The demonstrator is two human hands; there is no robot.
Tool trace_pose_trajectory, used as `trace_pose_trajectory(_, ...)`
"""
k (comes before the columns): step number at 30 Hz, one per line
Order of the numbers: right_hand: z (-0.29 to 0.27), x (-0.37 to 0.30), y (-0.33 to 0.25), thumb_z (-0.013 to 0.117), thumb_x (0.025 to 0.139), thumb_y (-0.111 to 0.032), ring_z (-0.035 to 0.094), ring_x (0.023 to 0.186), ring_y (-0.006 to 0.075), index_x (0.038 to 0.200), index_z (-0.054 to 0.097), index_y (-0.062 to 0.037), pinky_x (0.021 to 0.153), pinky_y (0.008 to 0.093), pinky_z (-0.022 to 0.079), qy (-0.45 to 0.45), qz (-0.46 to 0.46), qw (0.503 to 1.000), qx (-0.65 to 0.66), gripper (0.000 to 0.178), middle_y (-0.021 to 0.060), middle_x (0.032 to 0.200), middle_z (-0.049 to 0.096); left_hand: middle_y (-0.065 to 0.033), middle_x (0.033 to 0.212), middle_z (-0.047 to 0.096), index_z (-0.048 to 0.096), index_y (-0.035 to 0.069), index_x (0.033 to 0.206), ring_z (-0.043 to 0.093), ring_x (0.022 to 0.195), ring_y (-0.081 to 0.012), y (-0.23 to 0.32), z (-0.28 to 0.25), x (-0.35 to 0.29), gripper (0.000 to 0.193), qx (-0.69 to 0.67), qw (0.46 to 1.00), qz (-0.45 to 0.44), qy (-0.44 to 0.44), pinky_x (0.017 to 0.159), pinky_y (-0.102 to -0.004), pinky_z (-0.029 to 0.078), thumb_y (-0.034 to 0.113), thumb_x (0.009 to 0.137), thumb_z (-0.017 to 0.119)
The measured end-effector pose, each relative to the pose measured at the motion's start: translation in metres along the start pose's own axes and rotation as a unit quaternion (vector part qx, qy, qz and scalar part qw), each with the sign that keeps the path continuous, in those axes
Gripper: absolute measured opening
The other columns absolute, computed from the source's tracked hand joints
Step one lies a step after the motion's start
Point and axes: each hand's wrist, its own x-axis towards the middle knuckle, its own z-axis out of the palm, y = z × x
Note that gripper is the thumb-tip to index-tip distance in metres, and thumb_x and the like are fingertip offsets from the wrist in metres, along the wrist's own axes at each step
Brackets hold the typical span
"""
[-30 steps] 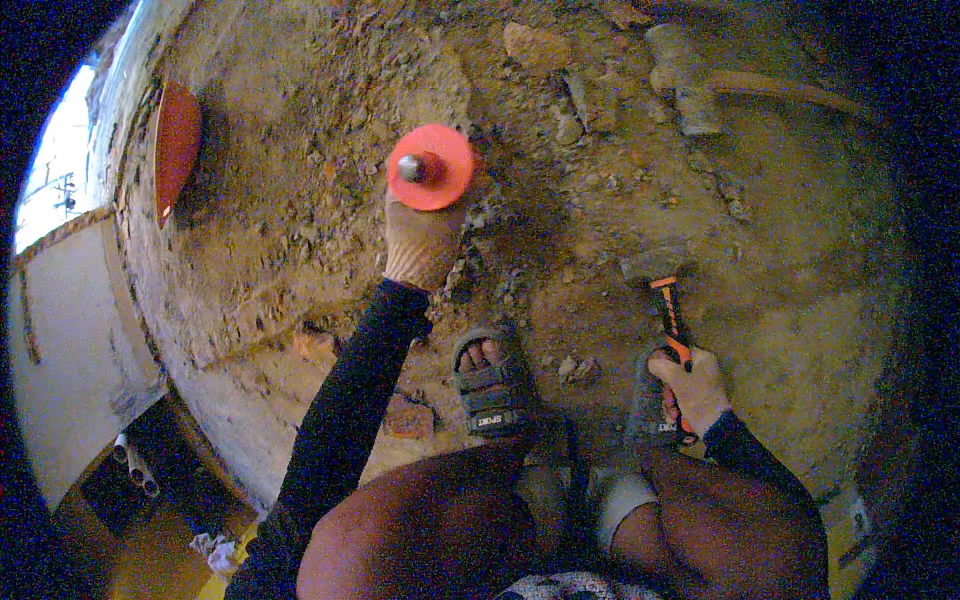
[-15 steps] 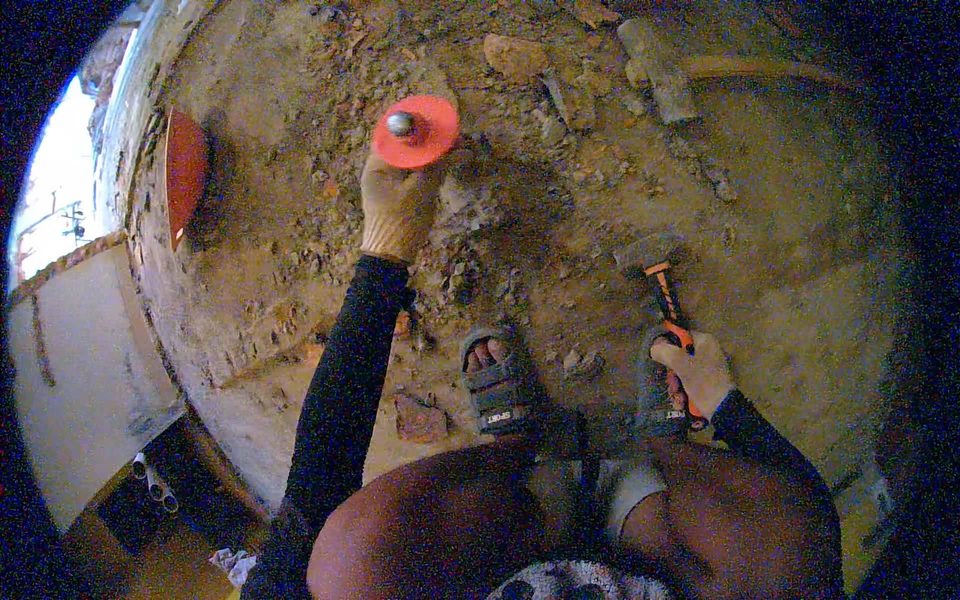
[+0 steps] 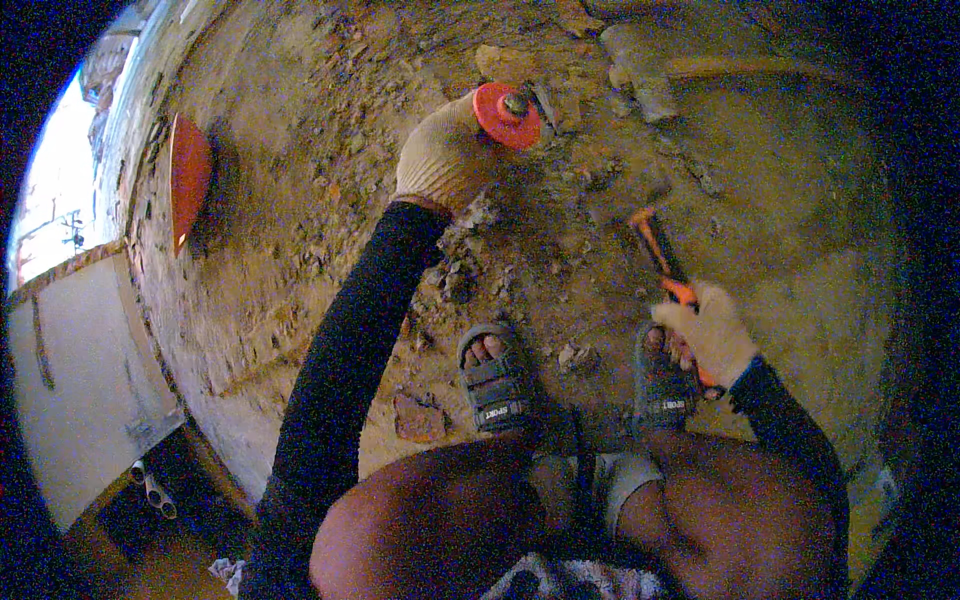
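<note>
My left hand (image 3: pixel 445 150), in a tan knit glove, is closed round a chisel (image 3: pixel 508 115) with a round red hand guard. The metal end of the chisel shows in the middle of the guard, while its lower part is hidden below. Over rubble and broken soil (image 3: pixel 465 275), the left forearm reaches out in a black sleeve. My right hand (image 3: pixel 720 330), gloved too, grips the orange and black handle of a hammer (image 3: pixel 662 248) beside my right foot. Its head is smeared and hard to make out.
A large hammer (image 3: pixel 640 75) with a long wooden handle lies on the ground at the far right. A red pan-like dish (image 3: pixel 190 180) stands at the far left. My sandalled feet flank loose stones, and a flat brown stone (image 3: pixel 420 415) lies by the left one.
My left hand has moved to the right with the chisel, and its guard now tilts to the right. The right hand has lifted slightly, the hammer swinging with it.
</note>
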Motion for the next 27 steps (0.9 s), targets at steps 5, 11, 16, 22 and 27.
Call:
trace_pose_trajectory(5, -0.008, -0.002, -0.083, 0.078, 0.086, -0.03, 0.059, 0.057, 0.0094, 0.086, 0.063, -0.0052, 0.053, 0.0295, 0.046, 0.098, -0.223, 0.967, 0.079, 0.03, -0.0014, 0.065, 0.06, -0.0093, 0.114, 0.076, 0.071, 0.015, 0.122, 0.071, 0.107, -0.0304, -0.007, -0.016, 0.008, 0.04, 0.013, 0.997, -0.036, -0.068, 0.092, -0.0382, 0.055, 0.035, 0.088, 0.074)
trace_pose_trajectory(11, 0.024, 0.039, -0.109, 0.076, 0.087, -0.03, 0.069, 0.07, 0.0245, 0.093, 0.067, -0.0007, 0.066, 0.0359, 0.052, 0.185, -0.378, 0.907, 0.01, 0.031, 0.0115, 0.073, 0.068, -0.0099, 0.117, 0.076, 0.071, 0.014, 0.124, 0.071, 0.111, -0.0287, -0.016, -0.018, 0.011, 0.043, 0.01, 0.997, -0.025, -0.072, 0.094, -0.0377, 0.055, 0.033, 0.086, 0.076)
trace_pose_trajectory(16, 0.012, 0.033, -0.103, 0.074, 0.089, -0.027, 0.06, 0.053, 0.0138, 0.099, 0.069, -0.0053, 0.051, 0.0309, 0.048, 0.114, -0.312, 0.933, -0.139, 0.025, 0.0016, 0.069, 0.065, -0.0109, 0.117, 0.075, 0.071, 0.015, 0.126, 0.07, 0.111, -0.0304, -0.017, -0.012, 0.012, 0.048, 0.052, 0.993, -0.04, -0.098, 0.094, -0.0391, 0.055, 0.037, 0.084, 0.077)
trace_pose_trajectory(22, 0.005, 0.011, -0.12, 0.074, 0.088, -0.028, 0.052, 0.046, 0.0072, 0.094, 0.069, -0.0081, 0.042, 0.0264, 0.039, 0.181, -0.374, 0.905, 0.088, 0.021, -0.0041, 0.06, 0.056, -0.0118, 0.115, 0.075, 0.072, 0.016, 0.122, 0.07, 0.108, -0.0337, -0.018, -0.012, 0.009, 0.046, 0.104, 0.99, -0.017, -0.098, 0.092, -0.0406, 0.055, 0.04, 0.084, 0.076)
trace_pose_trajectory(27, 0.021, 0.036, -0.101, 0.075, 0.086, -0.031, 0.062, 0.057, 0.0191, 0.094, 0.068, -0.0022, 0.055, 0.0378, 0.048, 0.188, -0.268, 0.928, -0.177, 0.031, 0.0034, 0.062, 0.06, -0.0121, 0.111, 0.075, 0.072, 0.017, 0.12, 0.07, 0.105, -0.0349, -0.011, -0.009, 0.006, 0.044, 0.135, 0.987, -0.013, -0.087, 0.089, -0.0426, 0.056, 0.042, 0.084, 0.074)
